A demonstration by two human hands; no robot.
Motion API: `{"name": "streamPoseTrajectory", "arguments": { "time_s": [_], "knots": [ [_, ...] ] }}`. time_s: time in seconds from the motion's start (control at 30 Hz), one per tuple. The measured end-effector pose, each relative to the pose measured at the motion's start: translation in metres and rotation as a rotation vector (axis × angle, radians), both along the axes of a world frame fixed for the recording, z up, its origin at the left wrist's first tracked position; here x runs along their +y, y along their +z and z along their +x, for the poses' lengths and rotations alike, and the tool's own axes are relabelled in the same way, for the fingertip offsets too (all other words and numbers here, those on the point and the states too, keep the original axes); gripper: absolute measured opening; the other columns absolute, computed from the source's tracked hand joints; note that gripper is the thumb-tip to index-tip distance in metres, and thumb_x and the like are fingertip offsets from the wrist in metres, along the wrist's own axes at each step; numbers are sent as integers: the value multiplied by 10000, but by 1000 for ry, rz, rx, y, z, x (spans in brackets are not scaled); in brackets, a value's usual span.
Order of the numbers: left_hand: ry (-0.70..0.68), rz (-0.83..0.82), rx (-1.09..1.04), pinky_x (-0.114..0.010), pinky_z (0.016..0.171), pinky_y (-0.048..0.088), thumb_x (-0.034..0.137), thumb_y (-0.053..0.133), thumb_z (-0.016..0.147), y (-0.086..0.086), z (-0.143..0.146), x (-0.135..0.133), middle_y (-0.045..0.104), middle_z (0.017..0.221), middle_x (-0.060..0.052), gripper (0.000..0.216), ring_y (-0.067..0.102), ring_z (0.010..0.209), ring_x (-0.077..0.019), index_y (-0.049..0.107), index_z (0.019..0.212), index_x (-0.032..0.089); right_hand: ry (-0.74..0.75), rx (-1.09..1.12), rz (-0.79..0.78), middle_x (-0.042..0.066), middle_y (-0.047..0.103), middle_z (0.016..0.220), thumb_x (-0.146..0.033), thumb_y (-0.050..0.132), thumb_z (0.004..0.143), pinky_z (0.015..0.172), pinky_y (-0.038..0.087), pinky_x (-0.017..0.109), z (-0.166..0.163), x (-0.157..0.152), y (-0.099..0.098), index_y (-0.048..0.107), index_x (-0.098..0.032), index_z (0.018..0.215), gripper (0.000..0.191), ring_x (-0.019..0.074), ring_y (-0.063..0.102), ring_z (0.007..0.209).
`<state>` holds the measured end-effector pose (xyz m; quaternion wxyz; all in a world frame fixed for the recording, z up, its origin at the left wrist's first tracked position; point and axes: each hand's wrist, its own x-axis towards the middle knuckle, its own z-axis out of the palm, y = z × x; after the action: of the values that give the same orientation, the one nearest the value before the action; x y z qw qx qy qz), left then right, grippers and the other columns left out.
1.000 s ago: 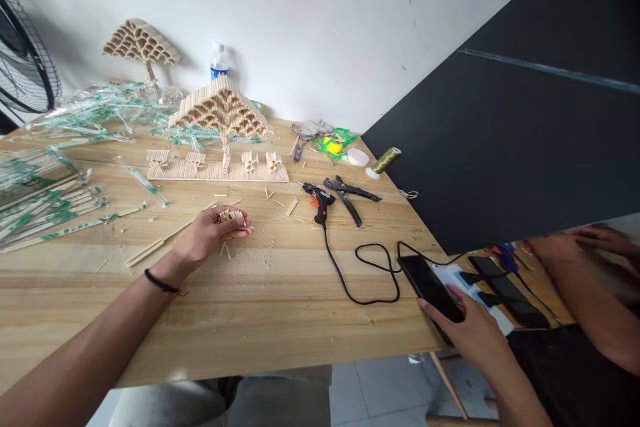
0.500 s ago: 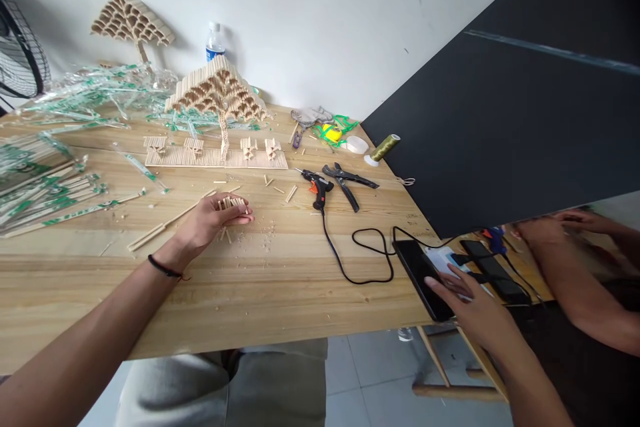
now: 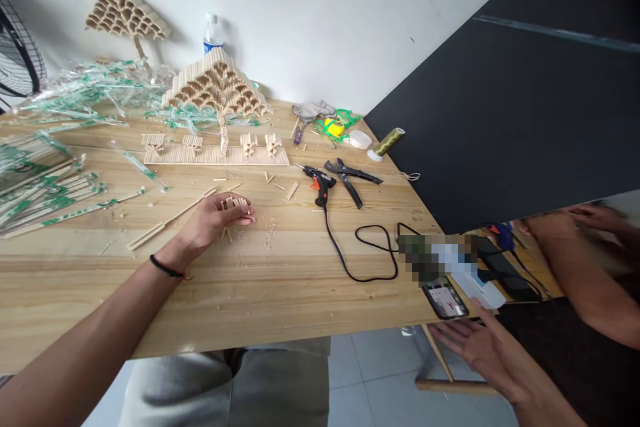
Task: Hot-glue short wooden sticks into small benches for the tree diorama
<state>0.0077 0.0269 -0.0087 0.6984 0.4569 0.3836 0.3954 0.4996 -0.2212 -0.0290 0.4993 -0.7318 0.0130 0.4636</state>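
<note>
My left hand [image 3: 210,228] rests on the wooden table [image 3: 280,293], its fingers closed around a small bundle of short wooden sticks [image 3: 235,203]. Off the table's front right corner, my right hand [image 3: 477,347] hovers with fingers stretched out, holding nothing, just below a phone [image 3: 445,299] whose screen is lit. The phone lies at the table's corner, partly blurred out above.
A stick-built tree model on a slat base [image 3: 217,155] stands behind my left hand. A glue gun [image 3: 320,185] with black cord, pliers [image 3: 350,180], thread spool [image 3: 387,142], wrapped chopsticks [image 3: 45,200] and a black board [image 3: 520,107] lie around. Another person's arm [image 3: 575,280] is at right.
My right hand has drawn back off the phone toward me and below the table edge. The phone's screen has lit up. My left hand has stayed on the stick bundle.
</note>
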Motion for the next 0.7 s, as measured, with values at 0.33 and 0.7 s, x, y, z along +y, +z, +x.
{"name": "streamPoseTrajectory", "arguments": {
  "time_s": [0.33, 0.7],
  "knots": [
    [20, -14, -26, -345, 906, 612, 387, 972, 681, -5, -2, 3, 798, 898, -92, 388, 762, 875, -220, 779, 900, 131, -9, -65, 18, 71, 790, 943, -239, 701, 926, 780, 731, 404, 6, 6, -6, 674, -257, 1125, 201, 261, 813, 840],
    [32, -12, -24, -359, 900, 618, 386, 963, 699, -8, -2, 4, 799, 885, -88, 387, 772, 860, -223, 776, 917, 127, 20, -98, 18, 71, 791, 882, -96, 752, 859, 904, 704, 434, 4, 6, -5, 671, -237, 862, 163, 278, 817, 900]
  ]
}}
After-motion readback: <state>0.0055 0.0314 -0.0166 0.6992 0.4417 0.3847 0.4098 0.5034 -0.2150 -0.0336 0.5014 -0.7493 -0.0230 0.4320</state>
